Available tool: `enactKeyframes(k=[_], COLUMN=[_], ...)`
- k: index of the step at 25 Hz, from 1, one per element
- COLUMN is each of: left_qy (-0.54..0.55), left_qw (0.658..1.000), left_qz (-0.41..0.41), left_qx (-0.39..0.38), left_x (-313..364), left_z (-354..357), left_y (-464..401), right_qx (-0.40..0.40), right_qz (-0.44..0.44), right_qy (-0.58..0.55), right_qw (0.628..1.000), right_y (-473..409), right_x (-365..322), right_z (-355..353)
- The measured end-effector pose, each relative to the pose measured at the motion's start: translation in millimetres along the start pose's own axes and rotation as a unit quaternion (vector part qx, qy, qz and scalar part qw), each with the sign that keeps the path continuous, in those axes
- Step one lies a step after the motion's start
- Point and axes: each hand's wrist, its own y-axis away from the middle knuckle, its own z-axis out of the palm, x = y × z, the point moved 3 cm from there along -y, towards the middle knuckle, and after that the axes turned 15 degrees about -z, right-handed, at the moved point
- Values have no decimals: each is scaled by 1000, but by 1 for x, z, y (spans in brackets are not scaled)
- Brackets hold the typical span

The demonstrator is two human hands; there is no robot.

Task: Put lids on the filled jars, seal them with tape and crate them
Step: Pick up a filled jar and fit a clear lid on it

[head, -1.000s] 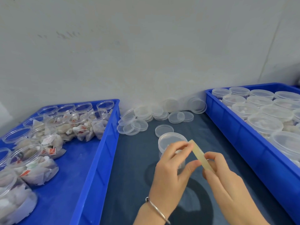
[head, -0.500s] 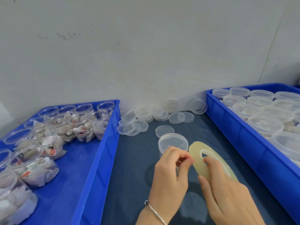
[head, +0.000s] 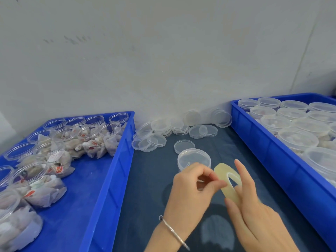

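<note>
A lidded clear jar (head: 193, 159) stands on the dark table between the two crates, partly hidden behind my left hand. My right hand (head: 254, 213) holds a yellowish roll of tape (head: 224, 176) upright beside the jar, fingers round its rim. My left hand (head: 192, 188), with a bracelet at the wrist, pinches at the roll's edge with thumb and fingertips. Open jars filled with tea bags (head: 54, 153) sit in the blue crate on the left (head: 116, 160). Lidded jars (head: 298, 137) fill the blue crate on the right (head: 269, 151).
Several loose clear lids (head: 158, 139) lie and lean along the wall at the back of the table, with a single lid (head: 184, 146) just behind the jar. A grey wall closes off the far side.
The tape roll turned from edge-on to showing its flat face. My left fingertips moved from the jar's side onto the roll's edge, and both hands drifted slightly right.
</note>
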Motion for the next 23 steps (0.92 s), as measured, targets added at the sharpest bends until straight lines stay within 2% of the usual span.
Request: enactKeyframes(k=[2, 3, 5, 7, 9, 11, 12, 14, 16, 19, 23], left_qy=[-74, -106, -150, -166, -145, -99, -59, 62, 168, 223, 251], left_qw=[991, 980, 956, 934, 925, 938, 955, 979, 971, 960, 956], left_qz=[114, 166, 245, 304, 333, 300, 247, 97, -24, -76, -69], left_qx=[5, 12, 53, 87, 109, 140, 154, 166, 167, 151, 137], left_x=[19, 28, 44, 55, 55, 35, 19, -24, -65, -99, -109], left_z=[1, 2, -1, -6, -15, -22, -25, -26, -19, -10, -12], left_y=[-4, -6, -9, -6, -2, -2, -5, -11, -12, -16, -26], right_qx=[14, 3, 23, 72, 71, -8, -44, -76, -100, -134, -73], right_qz=[36, 43, 6, -12, 0, 37, 47, -3, -51, -50, -142], right_qy=[-139, -228, -341, -290, -90, 109, 169, 242, 279, 286, 318], right_qw=[990, 973, 940, 954, 993, 993, 983, 967, 954, 947, 935], right_y=[3, 5, 11, 12, 5, -10, -18, -28, -33, -45, -56], right_x=[1, -1, -8, -1, 15, 31, 38, 44, 45, 45, 50], right_z=[2, 4, 3, -3, -13, -23, -26, -24, -15, -7, -1])
